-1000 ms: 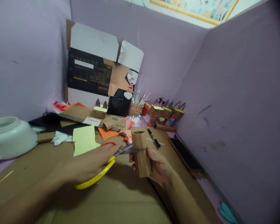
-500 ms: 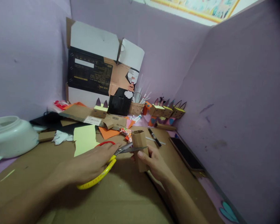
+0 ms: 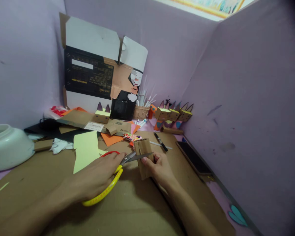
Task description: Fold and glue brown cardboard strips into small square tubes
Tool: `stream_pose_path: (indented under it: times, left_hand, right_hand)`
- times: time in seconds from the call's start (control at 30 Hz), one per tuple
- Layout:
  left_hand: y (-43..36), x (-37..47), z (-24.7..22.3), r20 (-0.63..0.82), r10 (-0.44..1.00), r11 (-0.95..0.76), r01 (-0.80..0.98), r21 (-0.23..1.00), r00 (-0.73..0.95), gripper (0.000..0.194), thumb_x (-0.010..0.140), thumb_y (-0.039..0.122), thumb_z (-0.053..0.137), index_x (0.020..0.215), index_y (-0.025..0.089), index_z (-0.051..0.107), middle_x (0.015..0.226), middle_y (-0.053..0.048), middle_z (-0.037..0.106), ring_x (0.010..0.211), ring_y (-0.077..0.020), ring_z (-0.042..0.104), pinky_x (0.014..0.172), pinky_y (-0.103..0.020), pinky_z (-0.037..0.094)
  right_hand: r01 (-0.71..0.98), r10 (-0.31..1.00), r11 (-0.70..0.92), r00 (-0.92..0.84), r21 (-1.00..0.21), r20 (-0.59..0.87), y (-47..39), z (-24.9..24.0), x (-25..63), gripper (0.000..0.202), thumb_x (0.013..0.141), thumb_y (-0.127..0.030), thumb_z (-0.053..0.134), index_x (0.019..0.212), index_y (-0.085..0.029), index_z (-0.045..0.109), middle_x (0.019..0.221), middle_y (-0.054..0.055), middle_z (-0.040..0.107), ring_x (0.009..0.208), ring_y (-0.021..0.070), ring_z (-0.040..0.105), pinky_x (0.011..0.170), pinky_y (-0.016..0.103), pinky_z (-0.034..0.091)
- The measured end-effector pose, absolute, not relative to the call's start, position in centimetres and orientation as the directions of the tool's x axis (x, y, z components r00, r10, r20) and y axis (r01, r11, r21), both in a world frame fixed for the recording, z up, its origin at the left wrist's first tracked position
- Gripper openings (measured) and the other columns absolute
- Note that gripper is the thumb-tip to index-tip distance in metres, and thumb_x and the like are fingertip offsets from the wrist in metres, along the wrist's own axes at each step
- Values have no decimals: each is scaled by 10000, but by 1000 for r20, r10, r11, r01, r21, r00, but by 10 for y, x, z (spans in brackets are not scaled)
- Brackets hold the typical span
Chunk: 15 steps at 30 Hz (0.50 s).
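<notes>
My left hand [image 3: 102, 173] is closed on scissors [image 3: 105, 193] with yellow and red handles. The blades are spread, one of them crossing the face of a small folded cardboard piece [image 3: 143, 167]. My right hand [image 3: 161, 168] pinches that piece by its right side, the thumb on its front near the blade. Beneath both hands lies a large cardboard sheet [image 3: 108, 219]. Pale yellow paper [image 3: 86, 150] rests on it, just beyond my left hand.
At the left edge stands a white pot [image 3: 9, 147]. A phone [image 3: 194, 157] and a black marker [image 3: 160, 141] lie to the right. Small cardboard figures [image 3: 163, 113] with ears, a basket [image 3: 141, 112] and an upright opened box [image 3: 88, 72] line the back.
The cardboard piece has tilted and now shows a broader, flatter face. The view has shifted slightly, so the background sits further left. Both hands keep their holds.
</notes>
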<state>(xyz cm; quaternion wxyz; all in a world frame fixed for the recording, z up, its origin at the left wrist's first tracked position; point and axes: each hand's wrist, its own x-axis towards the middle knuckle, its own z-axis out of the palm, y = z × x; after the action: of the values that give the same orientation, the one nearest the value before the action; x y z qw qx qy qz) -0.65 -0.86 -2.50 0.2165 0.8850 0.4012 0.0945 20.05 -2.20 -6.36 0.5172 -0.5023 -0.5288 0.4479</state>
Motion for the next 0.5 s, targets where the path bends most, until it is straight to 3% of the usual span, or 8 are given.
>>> stream_pose_path:
  times: [0.5]
  left_hand:
    - [-3,-15,-28,-33,761,-562,684,465,648,409,856,297,306,1240,306,445,1139,-33,608,983,-254,581,832,-357,433]
  right_hand:
    - [77,998,56,26,-995,59,-23,-54,202,173,605,-313,641,620,-142,622,532,-19,530,498,110,437,494,225,324]
